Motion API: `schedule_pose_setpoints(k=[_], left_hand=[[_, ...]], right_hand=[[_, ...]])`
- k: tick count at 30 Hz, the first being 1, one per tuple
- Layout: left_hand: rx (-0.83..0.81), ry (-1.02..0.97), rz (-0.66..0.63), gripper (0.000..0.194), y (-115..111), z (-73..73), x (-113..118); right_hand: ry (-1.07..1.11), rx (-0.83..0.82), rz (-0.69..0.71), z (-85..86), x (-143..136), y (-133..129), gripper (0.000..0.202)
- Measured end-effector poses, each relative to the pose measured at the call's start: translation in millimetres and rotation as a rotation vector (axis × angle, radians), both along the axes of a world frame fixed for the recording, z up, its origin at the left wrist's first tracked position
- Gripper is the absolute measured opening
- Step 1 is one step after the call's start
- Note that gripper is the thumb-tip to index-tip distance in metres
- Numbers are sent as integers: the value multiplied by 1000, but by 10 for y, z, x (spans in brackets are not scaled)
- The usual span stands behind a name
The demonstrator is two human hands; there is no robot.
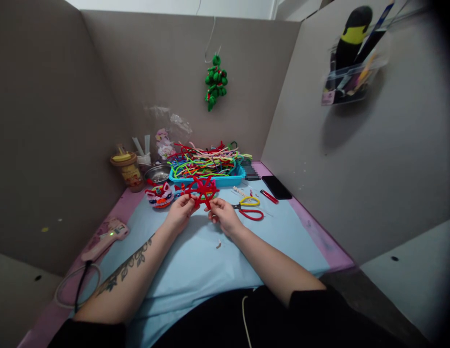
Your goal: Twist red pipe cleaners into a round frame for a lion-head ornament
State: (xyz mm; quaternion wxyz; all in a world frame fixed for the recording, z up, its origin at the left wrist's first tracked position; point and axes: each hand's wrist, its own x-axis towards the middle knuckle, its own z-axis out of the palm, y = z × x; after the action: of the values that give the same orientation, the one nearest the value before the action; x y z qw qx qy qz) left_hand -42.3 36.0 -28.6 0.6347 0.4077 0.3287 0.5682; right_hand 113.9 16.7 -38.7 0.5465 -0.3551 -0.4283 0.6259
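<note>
A red pipe-cleaner shape [204,190], with several spokes and an open lattice, is held up in front of me above the table. My left hand [182,210] pinches its lower left edge. With thumb and fingers closed, my right hand [224,215] grips its lower right side. Behind it is a blue tray [221,182] heaped with pipe cleaners [206,162] in many colours. Left of the shape sits a colourful pipe-cleaner animal head [160,195]; another colourful piece behind the red shape is partly hidden. Scissors [249,209] with one yellow and one red handle lie right of my right hand.
A pink glue gun [108,239] with its cord lies at left. Further back stand a lidded cup [128,169] and a metal bowl [158,173]. A red cutter [269,196] and a black phone [277,187] lie at right. Partition walls [188,58] enclose the table.
</note>
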Motion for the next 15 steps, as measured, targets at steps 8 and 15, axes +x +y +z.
schedule_pose_setpoints(k=[8,15], left_hand=[[29,21,-55,30,-12,-51,15],[38,130,-121,34,-58,-27,46]], right_hand=[[186,-339,301,42,59,2,15],[270,-459,388,30,105,33,9]])
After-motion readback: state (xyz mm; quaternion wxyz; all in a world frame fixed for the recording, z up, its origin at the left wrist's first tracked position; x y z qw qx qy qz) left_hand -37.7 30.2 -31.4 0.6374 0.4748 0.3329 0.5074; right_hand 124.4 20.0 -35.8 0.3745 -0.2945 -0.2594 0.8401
